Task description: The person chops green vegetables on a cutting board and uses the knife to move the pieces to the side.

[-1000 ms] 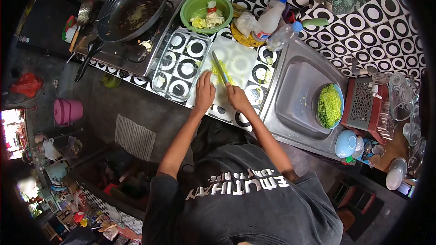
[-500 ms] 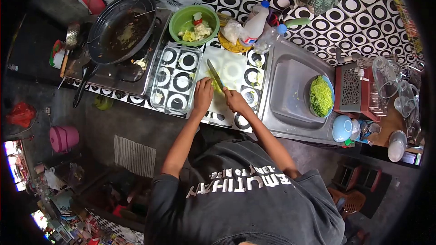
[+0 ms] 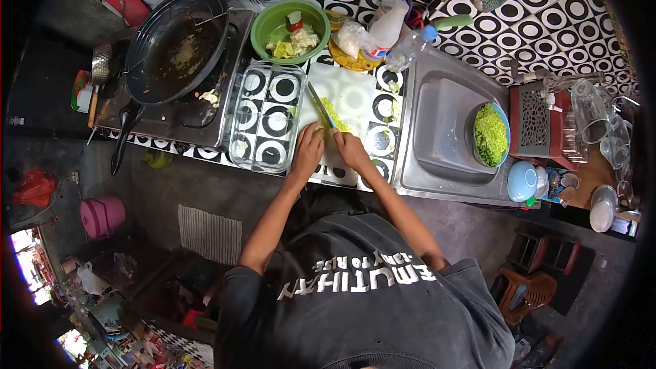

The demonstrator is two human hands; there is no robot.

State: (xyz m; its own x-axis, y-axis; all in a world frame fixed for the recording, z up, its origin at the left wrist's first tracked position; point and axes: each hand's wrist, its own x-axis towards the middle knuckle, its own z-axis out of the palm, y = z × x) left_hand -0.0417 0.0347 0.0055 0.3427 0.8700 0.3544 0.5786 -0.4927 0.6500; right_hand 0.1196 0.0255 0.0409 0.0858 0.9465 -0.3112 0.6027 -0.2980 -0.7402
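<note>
My right hand [image 3: 350, 148] is closed round the handle of a knife [image 3: 320, 104], whose blade points up and left over the white cutting board [image 3: 355, 85]. Chopped light-green vegetable [image 3: 336, 115] lies on the board, right of the blade. At the board's lower left, my left hand [image 3: 310, 145] has its fingers bent and close together beside the blade; whatever lies under them is too hidden to name. A clear glass dish [image 3: 268, 162] stands just left of the board.
A green bowl [image 3: 258, 39] with vegetable pieces and several bottles stand behind the board. On the left, a black pan [image 3: 140, 89] sits on the stove. The sink [image 3: 410, 164] at right holds a blue bowl [image 3: 506, 145] of chopped greens.
The knife blade has shifted left, close to my left fingers, and more chopped pieces show right of it. The whole view has shifted and turned slightly.
</note>
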